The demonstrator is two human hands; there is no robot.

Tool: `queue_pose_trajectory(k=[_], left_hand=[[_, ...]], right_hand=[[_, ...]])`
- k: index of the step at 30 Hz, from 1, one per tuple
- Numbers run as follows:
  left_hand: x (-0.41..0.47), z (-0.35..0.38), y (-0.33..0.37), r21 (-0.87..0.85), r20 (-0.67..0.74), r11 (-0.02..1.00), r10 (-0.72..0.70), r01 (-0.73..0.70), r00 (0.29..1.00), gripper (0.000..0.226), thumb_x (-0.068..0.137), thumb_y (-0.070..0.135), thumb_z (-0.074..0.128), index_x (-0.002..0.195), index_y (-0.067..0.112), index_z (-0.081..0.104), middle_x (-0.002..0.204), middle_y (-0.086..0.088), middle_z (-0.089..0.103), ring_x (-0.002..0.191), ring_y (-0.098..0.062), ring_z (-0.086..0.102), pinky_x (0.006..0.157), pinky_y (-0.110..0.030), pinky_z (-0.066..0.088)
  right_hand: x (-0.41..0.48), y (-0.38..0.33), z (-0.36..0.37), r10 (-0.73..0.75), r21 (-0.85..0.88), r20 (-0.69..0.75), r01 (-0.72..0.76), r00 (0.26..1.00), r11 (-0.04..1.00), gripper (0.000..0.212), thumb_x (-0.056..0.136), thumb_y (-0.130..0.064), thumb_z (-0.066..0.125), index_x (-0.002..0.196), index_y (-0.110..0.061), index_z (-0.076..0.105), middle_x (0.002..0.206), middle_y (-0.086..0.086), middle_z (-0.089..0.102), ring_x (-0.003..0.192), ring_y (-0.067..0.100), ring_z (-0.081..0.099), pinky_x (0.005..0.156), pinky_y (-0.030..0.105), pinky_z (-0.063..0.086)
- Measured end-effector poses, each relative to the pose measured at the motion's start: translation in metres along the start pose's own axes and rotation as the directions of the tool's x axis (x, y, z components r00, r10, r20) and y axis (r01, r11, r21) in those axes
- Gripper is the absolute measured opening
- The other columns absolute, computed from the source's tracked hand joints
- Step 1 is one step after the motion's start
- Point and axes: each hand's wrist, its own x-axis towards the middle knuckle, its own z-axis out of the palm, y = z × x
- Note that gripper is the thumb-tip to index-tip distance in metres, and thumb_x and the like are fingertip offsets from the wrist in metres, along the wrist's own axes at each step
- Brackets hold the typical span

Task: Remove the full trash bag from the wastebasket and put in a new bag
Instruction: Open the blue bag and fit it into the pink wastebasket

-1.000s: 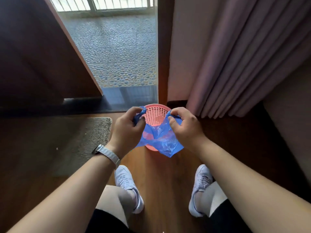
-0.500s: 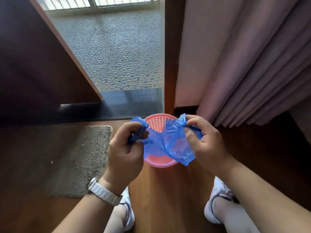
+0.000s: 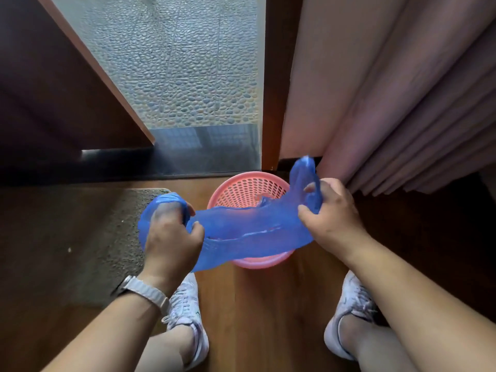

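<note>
A pink perforated plastic wastebasket (image 3: 248,187) stands on the wooden floor in front of my feet. Above it a thin blue trash bag (image 3: 249,232) is stretched wide between my hands. My left hand (image 3: 171,237) grips the bag's left end, which wraps over its knuckles. At the bag's right end my right hand (image 3: 330,213) is closed on the plastic, and a loose flap sticks up above its fingers. The stretched bag hides the basket's near half. No full bag is in sight.
A dark mat (image 3: 88,242) lies on the floor to the left. Behind the basket are a door frame (image 3: 271,103) and a glass door onto a pebbled balcony. Pink curtains (image 3: 402,103) hang at the right. My white shoes (image 3: 188,318) stand just behind the basket.
My hands have pulled apart, the left going left and the right going right. The bunched blue bag has stretched out wide over the basket. The camera has moved closer.
</note>
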Motion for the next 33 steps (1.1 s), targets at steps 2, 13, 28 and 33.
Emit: queue_pose_trajectory(k=[2,13,28,33], left_hand=[[-0.005,0.002,-0.015,0.176,0.017,0.983,0.053,-0.055,0.998,0.021,0.07,0.006,0.074,0.089,0.006,0.065,0.083,-0.014,0.063,0.087,-0.039,0.058,0.083,-0.048,0.046],[0.01,0.048,-0.051,0.528,0.371,0.808,0.059,-0.262,0.927,0.068,0.066,0.063,0.071,0.117,0.023,0.05,0.114,-0.003,0.051,0.111,-0.028,0.046,0.091,-0.042,0.037],[0.058,0.102,-0.033,0.273,0.402,0.962,-0.135,0.022,0.906,0.018,0.088,0.038,0.053,0.081,0.022,0.049,0.087,-0.01,0.067,0.085,-0.037,0.062,0.063,-0.033,0.04],[0.063,0.119,-0.008,0.271,0.404,0.941,0.078,-0.201,0.912,0.026,0.088,0.043,0.056,0.106,0.023,0.052,0.097,-0.006,0.069,0.092,-0.035,0.063,0.062,-0.033,0.036]], right_hand=[[-0.003,0.013,0.0,0.066,-0.084,0.059,-0.061,0.996,0.995,0.041,0.071,-0.022,0.069,0.11,-0.013,0.06,0.123,0.011,0.049,0.111,0.032,0.048,0.094,0.032,0.037],[-0.004,0.044,0.029,0.257,-0.158,0.363,-0.213,0.896,0.964,0.043,0.08,-0.05,0.064,0.108,-0.021,0.051,0.111,0.001,0.054,0.101,0.025,0.058,0.083,0.037,0.048],[0.025,0.059,0.076,0.19,-0.066,0.385,-0.178,0.903,0.982,0.022,0.069,-0.002,0.053,0.072,-0.021,0.043,0.075,0.0,0.057,0.069,0.024,0.052,0.05,0.023,0.035],[0.034,0.047,0.083,0.01,0.119,0.178,-0.032,0.984,0.992,0.029,0.067,0.007,0.055,0.075,-0.019,0.044,0.082,0.002,0.051,0.072,0.021,0.046,0.056,0.013,0.029]])
